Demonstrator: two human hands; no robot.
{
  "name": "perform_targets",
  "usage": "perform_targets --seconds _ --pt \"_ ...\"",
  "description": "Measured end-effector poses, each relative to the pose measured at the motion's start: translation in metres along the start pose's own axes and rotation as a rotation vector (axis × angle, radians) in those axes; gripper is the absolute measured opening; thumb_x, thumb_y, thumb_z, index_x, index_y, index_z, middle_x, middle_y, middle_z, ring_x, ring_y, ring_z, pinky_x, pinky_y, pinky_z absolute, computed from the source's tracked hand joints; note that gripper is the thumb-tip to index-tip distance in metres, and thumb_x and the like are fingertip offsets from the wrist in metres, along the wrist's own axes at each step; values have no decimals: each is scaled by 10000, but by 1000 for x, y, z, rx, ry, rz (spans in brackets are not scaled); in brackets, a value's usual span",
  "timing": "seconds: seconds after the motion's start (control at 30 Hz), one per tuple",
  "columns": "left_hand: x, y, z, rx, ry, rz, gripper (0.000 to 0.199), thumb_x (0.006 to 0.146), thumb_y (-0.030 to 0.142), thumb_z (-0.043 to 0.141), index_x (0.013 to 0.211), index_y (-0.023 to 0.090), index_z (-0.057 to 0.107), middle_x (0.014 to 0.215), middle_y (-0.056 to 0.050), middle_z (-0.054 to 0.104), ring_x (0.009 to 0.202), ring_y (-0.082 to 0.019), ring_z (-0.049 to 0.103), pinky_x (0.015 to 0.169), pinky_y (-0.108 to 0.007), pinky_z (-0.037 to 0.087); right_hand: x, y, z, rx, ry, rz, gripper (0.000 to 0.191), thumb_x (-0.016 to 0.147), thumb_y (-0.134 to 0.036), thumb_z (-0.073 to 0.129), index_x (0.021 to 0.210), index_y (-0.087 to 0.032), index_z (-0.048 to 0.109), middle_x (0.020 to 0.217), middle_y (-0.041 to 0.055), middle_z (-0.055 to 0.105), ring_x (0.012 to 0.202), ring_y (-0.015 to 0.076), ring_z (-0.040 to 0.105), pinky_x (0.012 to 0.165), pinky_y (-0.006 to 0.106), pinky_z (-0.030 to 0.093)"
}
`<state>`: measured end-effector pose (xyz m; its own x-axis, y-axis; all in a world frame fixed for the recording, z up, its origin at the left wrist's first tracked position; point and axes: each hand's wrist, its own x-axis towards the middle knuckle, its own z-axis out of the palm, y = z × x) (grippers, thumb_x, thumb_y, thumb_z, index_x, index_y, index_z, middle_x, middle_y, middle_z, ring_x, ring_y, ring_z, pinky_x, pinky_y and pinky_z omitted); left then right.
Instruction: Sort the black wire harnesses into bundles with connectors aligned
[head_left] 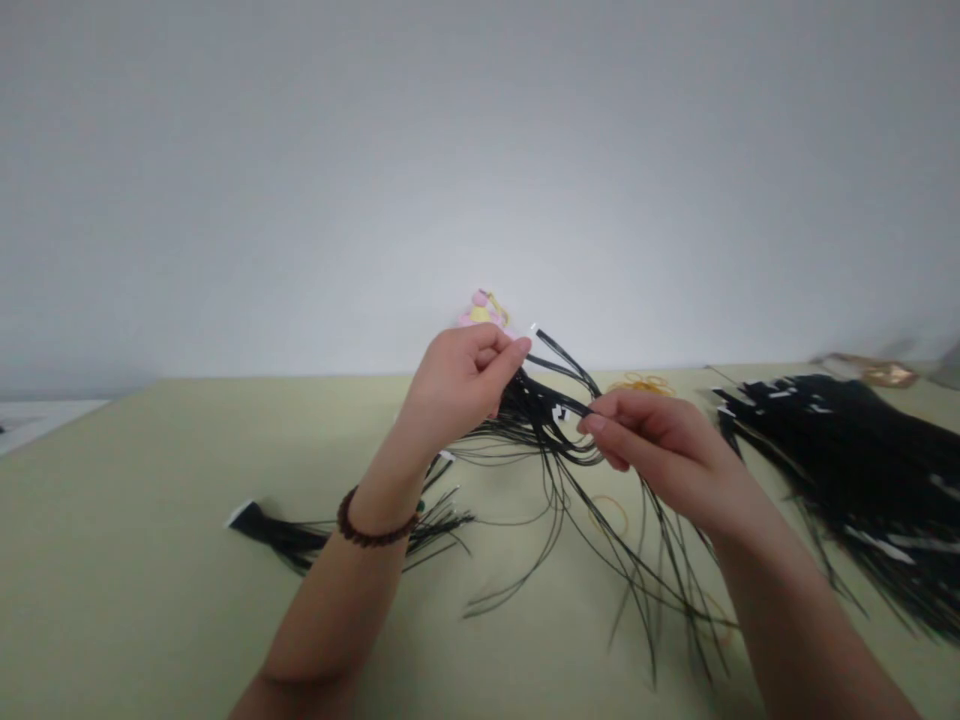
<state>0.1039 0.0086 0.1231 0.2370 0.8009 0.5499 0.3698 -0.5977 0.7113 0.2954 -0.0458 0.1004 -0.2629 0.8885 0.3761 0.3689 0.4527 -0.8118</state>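
Both hands hold black wires (559, 393) in front of me, above the table. My left hand (471, 378) pinches them near a small white connector (533, 329), its thumb pressed to the fingers. To the right, my right hand (652, 440) grips the strands between thumb and fingertips. Loose wire ends hang and fan out below the right hand. Part of the bundle is hidden behind my left hand. Under my left forearm lies another black wire bundle (281, 535) with a white end at the far left.
A large pile of black wires (847, 470) covers the right side of the pale green table (150, 600). Yellow rubber bands (643, 384) lie behind my right hand, and a single rubber band (609, 514) is nearer. A pink and yellow object (480, 312) stands by the wall.
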Motion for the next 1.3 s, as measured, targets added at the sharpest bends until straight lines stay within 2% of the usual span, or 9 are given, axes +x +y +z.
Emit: perform_targets --seconds 0.1,0.2,0.37,0.47,0.57,0.7,1.0,1.17,1.3 --pt "0 0 2 22 -20 -17 288 823 367 523 642 144 536 416 45 480 368 -49 458 363 -132 276 -1 -3 -2 241 -32 114 218 844 -326 526 709 -155 540 473 -61 406 418 51 314 389 194 207" --pt "0 1 2 46 -58 -29 308 824 382 517 642 137 554 394 52 439 355 -38 386 365 -139 235 -2 -4 -7 497 -94 204 183 826 -318 545 770 -146 571 439 -82 366 370 36 229 365 190 125" --pt "1 1 1 16 -77 -83 319 812 406 527 658 132 579 389 58 395 362 -36 348 368 -147 202 -3 -9 -17 794 -202 231 155 839 -281 493 742 -169 543 421 -121 220 329 25 82 357 208 132" --pt "4 -4 2 -104 -111 -158 310 800 418 549 669 138 577 406 58 386 366 -36 366 362 -144 216 -3 -14 -18 783 -125 204 152 839 -295 464 722 -200 482 455 -117 172 336 39 58 360 231 154" --pt "6 -7 5 -303 -225 -236 301 805 413 554 679 140 557 467 57 395 354 -15 325 340 -141 188 -4 -20 -16 713 -42 175 173 851 -322 426 710 -223 433 468 -109 152 343 55 59 364 249 178" --pt "5 -5 9 -461 -333 -311 272 810 372 564 678 138 520 509 63 391 337 5 299 321 -131 154 -6 -24 -15 762 6 173 195 864 -314 383 690 -231 414 462 -102 147 345 64 66 374 248 194" --pt "5 -1 11 -576 -458 -454 262 828 334 540 649 147 498 345 91 305 274 -5 221 288 -107 111 -8 -24 -17 771 34 195 217 870 -319 354 677 -240 415 460 -89 150 345 79 58 394 264 213" --pt "9 -4 23 -653 -607 -515 229 800 298 553 635 145 509 340 89 292 270 -8 193 283 -114 107 -8 -27 -17 710 73 187 253 885 -348 342 666 -239 408 465 -88 146 347 75 65 396 258 227" --pt "9 -7 32 -667 -669 -559 199 803 257 537 646 141 507 356 87 301 281 -7 203 291 -107 123 -7 -30 -17 680 109 184 280 906 -312 314 656 -230 412 467 -86 156 343 66 66 377 245 229"
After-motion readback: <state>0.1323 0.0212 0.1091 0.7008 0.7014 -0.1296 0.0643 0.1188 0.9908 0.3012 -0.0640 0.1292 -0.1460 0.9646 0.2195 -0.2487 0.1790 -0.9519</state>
